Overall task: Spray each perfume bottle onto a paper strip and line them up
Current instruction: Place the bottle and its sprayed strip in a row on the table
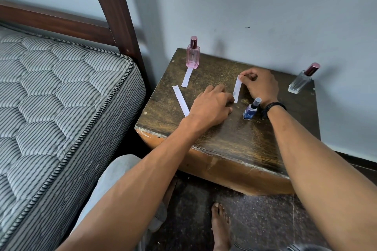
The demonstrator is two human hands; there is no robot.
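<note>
You have a dark, scuffed wooden tabletop set against the wall, its front edge chipped to bare wood. At its far left corner stands a pink perfume bottle, with a paper strip lying just in front of it. A second strip lies near the left edge, angled. A third strip lies near the middle, your fingers on both its ends. A small blue bottle stands just right of that strip. At the far right corner stands a clear bottle with a dark red cap.
</note>
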